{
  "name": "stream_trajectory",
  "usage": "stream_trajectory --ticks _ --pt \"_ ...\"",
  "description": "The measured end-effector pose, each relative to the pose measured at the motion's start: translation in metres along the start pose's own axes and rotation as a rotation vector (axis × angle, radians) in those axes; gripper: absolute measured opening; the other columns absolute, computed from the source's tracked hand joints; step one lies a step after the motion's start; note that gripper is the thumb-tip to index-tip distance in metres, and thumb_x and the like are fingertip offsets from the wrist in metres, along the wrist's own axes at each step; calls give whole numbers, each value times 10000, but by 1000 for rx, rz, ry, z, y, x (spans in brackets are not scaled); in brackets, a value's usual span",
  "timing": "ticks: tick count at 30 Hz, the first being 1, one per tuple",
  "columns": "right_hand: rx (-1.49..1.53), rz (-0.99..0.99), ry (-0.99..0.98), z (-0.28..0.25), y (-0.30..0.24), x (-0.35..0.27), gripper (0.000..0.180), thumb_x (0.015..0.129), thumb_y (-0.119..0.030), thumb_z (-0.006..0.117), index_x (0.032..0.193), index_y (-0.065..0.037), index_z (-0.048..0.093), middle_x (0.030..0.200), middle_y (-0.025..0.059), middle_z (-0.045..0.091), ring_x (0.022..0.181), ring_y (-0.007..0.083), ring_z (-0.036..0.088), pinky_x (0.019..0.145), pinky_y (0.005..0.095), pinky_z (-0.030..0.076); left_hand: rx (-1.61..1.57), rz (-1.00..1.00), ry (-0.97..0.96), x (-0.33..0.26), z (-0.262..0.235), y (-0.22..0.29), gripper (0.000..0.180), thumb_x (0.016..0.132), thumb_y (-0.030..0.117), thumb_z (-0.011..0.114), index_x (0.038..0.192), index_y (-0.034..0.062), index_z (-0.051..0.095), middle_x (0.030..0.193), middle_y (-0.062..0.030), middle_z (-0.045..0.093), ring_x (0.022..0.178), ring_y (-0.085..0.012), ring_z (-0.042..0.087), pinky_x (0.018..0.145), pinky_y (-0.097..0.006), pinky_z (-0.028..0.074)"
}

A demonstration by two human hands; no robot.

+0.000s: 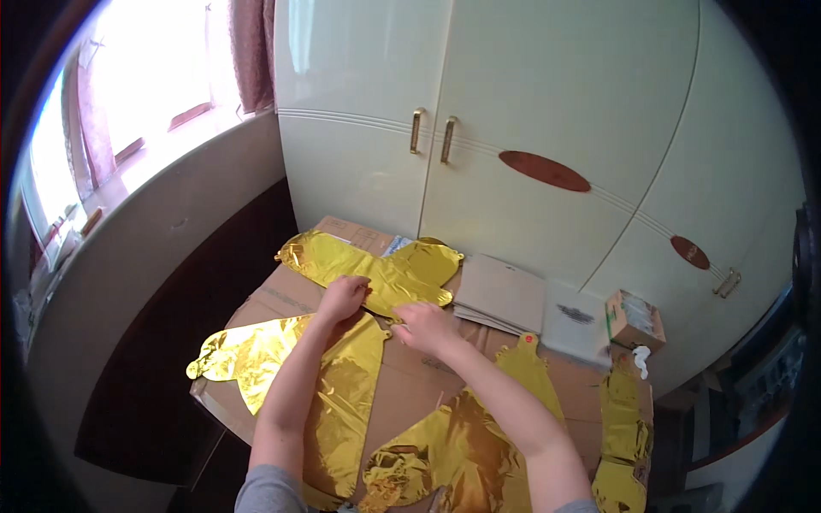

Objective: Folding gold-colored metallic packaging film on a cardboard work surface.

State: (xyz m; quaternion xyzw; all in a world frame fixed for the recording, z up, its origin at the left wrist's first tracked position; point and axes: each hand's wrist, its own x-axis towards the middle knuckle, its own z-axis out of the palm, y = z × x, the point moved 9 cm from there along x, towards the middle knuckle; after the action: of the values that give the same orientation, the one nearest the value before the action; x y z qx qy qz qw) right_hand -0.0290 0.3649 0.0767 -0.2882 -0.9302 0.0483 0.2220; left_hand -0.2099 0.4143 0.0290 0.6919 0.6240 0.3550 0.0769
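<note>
Flat, uninflated gold foil balloons are spread over a cardboard-covered table. My left hand (345,297) is closed at the near edge of the far foil balloon (376,272), its fingers curled on the foil. Just right of it, my right hand (425,327) pinches the same balloon near its small tab; the fingertips are partly hidden. Below my left forearm lies a second foil balloon (351,402), its shiny arm reaching out to the left. A third foil balloon (466,440) lies under my right forearm, with a tab at its far end.
Brown cardboard (406,376) covers the table. Grey-brown card sheets (500,291) are stacked at the back, beside a pale sheet (573,321) with a dark smudge. A small box (634,321) and more gold foil (623,419) are at the right. A white wardrobe (547,94) stands behind.
</note>
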Motion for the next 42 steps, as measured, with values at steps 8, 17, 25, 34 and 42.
stream_trajectory --ticks 8,17,25,34,42 --pt "-270 41 -268 70 17 49 171 811 -213 590 809 -85 703 838 108 706 803 276 700 707 430 558 -134 -15 -16 -8 3 -11 245 866 203 574 1007 59 714 949 -153 703 942 -361 623 854 -450 494" --pt "-244 79 -237 68 24 55 242 830 -324 635 790 -94 699 784 103 696 736 305 694 651 428 559 -147 -14 -19 -7 4 -14 244 842 206 575 983 76 727 955 -129 710 962 -324 631 869 -438 486" --pt "-298 87 -282 71 8 59 191 846 -259 622 843 -86 703 802 133 702 781 314 692 703 434 553 -119 -6 -28 -6 2 -15 240 827 214 614 992 84 728 936 -113 711 942 -307 645 861 -419 500" --pt "58 333 -111 58 36 64 160 834 -260 679 930 -137 718 866 120 715 795 318 688 722 454 540 -96 48 -173 -15 2 -2 252 850 308 619 1022 172 743 1009 -33 714 1070 -248 590 996 -417 387" --pt "-295 -93 268 18 -19 60 142 759 -256 767 828 -142 719 943 39 603 1007 247 574 833 388 465 -201 -38 -29 -8 2 -15 234 879 284 611 986 112 727 875 -140 707 847 -347 662 793 -439 513"
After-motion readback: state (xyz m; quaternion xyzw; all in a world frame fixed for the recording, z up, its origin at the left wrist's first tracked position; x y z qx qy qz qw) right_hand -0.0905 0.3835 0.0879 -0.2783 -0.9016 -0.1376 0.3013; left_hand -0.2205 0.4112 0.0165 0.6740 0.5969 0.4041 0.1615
